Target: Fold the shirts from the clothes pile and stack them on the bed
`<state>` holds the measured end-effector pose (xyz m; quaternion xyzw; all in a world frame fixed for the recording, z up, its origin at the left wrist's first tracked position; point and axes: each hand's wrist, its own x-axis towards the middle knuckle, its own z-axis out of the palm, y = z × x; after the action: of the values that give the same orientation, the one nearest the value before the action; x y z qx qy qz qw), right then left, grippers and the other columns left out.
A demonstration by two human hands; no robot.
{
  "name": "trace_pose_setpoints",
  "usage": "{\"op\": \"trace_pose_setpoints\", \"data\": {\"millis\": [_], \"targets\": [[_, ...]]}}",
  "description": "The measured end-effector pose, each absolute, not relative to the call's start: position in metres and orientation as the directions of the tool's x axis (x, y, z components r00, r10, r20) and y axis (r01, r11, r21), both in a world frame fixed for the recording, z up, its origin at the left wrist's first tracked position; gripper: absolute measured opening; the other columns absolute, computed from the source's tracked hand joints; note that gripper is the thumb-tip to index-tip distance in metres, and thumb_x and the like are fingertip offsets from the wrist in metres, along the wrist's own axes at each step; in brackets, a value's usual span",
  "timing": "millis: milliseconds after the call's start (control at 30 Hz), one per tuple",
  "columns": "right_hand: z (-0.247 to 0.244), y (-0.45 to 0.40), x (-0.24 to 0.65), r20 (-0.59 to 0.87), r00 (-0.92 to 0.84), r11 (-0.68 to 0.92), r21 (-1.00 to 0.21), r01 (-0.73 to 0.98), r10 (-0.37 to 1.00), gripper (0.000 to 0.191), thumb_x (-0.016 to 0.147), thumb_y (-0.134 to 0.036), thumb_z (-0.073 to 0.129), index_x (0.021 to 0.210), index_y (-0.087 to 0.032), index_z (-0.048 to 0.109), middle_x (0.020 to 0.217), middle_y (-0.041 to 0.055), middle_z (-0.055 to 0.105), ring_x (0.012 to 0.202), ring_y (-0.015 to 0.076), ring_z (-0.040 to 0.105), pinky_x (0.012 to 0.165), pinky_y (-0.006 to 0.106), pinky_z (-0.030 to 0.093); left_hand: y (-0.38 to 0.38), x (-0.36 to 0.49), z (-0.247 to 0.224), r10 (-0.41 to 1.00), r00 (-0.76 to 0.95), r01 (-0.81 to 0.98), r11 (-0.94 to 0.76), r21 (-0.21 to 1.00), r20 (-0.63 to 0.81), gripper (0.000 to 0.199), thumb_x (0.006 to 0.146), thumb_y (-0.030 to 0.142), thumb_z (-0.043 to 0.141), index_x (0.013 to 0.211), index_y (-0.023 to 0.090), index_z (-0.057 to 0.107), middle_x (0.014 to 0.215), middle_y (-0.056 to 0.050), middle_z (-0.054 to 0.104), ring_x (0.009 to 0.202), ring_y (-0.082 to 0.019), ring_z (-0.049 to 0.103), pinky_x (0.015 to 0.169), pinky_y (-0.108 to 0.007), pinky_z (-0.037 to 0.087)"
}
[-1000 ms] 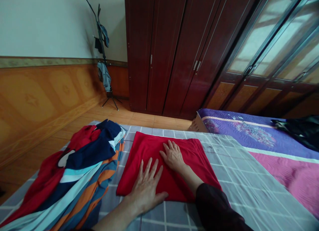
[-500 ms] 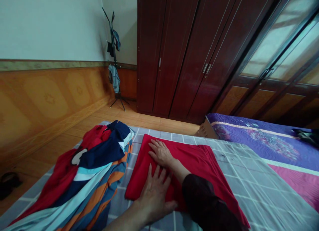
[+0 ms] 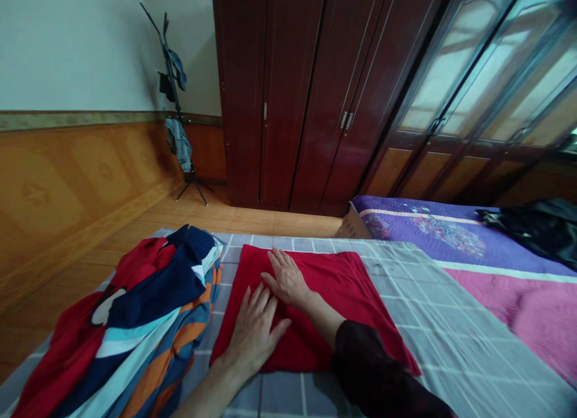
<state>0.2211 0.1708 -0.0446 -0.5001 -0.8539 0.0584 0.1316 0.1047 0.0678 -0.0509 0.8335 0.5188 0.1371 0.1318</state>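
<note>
A red cloth (image 3: 333,285), folded into a flat shape, lies on the grey checked bedding (image 3: 433,304). My left hand (image 3: 255,328) rests palm down on the near left part of it, thumb spread away from the fingers. Just beyond, my right hand (image 3: 288,279) lies flat on the far left part, its fingers stretched toward the cloth's far edge. Neither hand grips anything. To the left is a heap of clothes (image 3: 157,285) in red, navy, light blue and orange stripes, apart from the red cloth.
Past the bedding stands a dark red wardrobe (image 3: 288,105). A black coat rack (image 3: 174,81) with garments is at the back left. On the right, a purple and pink quilt (image 3: 406,225) carries a dark garment (image 3: 536,228).
The view has turned to the right, showing more of the quilt and the dark garment. My left hand has moved up nearer to my right hand, its fingers closer together.
</note>
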Motion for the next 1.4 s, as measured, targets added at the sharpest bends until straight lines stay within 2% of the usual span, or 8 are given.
{"op": "trace_pose_setpoints", "data": {"millis": [167,400,533,733,933,1200,1300,1400], "targets": [[-0.05,0.146,0.294,0.131,-0.351,0.371,-0.185,0.91,0.927,0.065,0.092,-0.051,0.039,0.142,-0.009,0.035,0.149,0.0156,0.029,0.138,0.028,0.023,0.11,0.043,0.024,0.079,0.095,-0.068,0.914,0.369,0.9,-0.397,0.179,0.17,0.072,0.086,0.06,0.043,0.143,0.016,0.036,0.15,-0.015,0.027,0.139,-0.037,0.017,0.11,-0.061,0.014],[-0.043,0.147,0.383,0.141,-0.105,0.122,-0.114,0.986,0.984,0.063,0.094,-0.044,0.034,0.138,0.001,0.037,0.145,0.0258,0.031,0.136,0.0362,0.025,0.107,0.054,0.022,0.076,0.099,-0.072,0.926,0.355,0.924,-0.369,0.104,0.132,0.071,0.085,0.061,0.043,0.145,0.024,0.031,0.152,-0.012,0.022,0.14,-0.038,0.013,0.11,-0.062,0.011],[-0.048,0.136,0.374,0.105,-0.218,0.229,-0.107,0.968,0.97,0.066,0.09,-0.056,0.038,0.143,-0.016,0.035,0.151,0.0099,0.028,0.139,0.0257,0.021,0.112,0.041,0.02,0.076,0.098,-0.073,0.921,0.363,0.923,-0.377,0.084,0.139,0.071,0.085,0.06,0.043,0.145,0.023,0.031,0.152,-0.012,0.023,0.14,-0.037,0.014,0.11,-0.061,0.011],[-0.049,0.131,0.36,0.109,-0.067,0.079,-0.113,0.99,0.992,0.073,0.093,-0.053,0.03,0.141,0.002,0.031,0.147,0.0259,0.025,0.139,0.0355,0.018,0.109,0.054,0.018,0.076,0.098,-0.076,0.914,0.366,0.923,-0.38,0.055,0.177,0.07,0.086,0.059,0.043,0.144,0.021,0.033,0.152,-0.014,0.024,0.14,-0.037,0.016,0.11,-0.06,0.012],[-0.054,0.098,0.342,0.077,-0.33,0.337,-0.127,0.933,0.941,0.077,0.087,-0.066,0.036,0.146,-0.016,0.029,0.152,0.0079,0.024,0.141,0.0217,0.015,0.115,0.036,0.013,0.077,0.097,-0.079,0.903,0.379,0.919,-0.392,0.026,0.202,0.069,0.085,0.057,0.046,0.143,0.021,0.036,0.151,-0.013,0.025,0.139,-0.037,0.017,0.11,-0.06,0.011],[-0.037,0.105,0.41,0.089,0.1,-0.092,-0.086,0.992,0.991,0.072,0.093,-0.049,0.036,0.142,0.003,0.027,0.148,0.0263,0.022,0.138,0.0365,0.018,0.109,0.054,0.019,0.076,0.098,-0.076,0.915,0.366,0.927,-0.374,0.02,0.169,0.07,0.085,0.06,0.043,0.142,0.02,0.037,0.151,-0.014,0.026,0.139,-0.037,0.017,0.11,-0.058,0.009],[-0.042,0.067,0.374,0.142,-0.147,0.16,-0.086,0.983,0.979,0.073,0.089,-0.052,0.044,0.146,-0.009,0.026,0.154,0.0147,0.014,0.141,0.0294,0.007,0.114,0.046,0.012,0.076,0.099,-0.075,0.918,0.362,0.929,-0.369,0.018,0.162,0.07,0.084,0.06,0.044,0.142,0.021,0.037,0.151,-0.013,0.026,0.14,-0.037,0.017,0.11,-0.058,0.008],[-0.053,0.032,0.356,0.134,-0.421,0.438,-0.131,0.89,0.897,0.075,0.089,-0.059,0.041,0.147,-0.016,0.023,0.153,0.0095,0.019,0.142,0.0239,0.01,0.115,0.043,0.016,0.075,0.099,-0.075,0.922,0.357,0.932,-0.362,0.008,0.153,0.07,0.084,0.058,0.045,0.143,0.02,0.036,0.151,-0.012,0.026,0.14,-0.036,0.017,0.111,-0.057,0.008]]}}
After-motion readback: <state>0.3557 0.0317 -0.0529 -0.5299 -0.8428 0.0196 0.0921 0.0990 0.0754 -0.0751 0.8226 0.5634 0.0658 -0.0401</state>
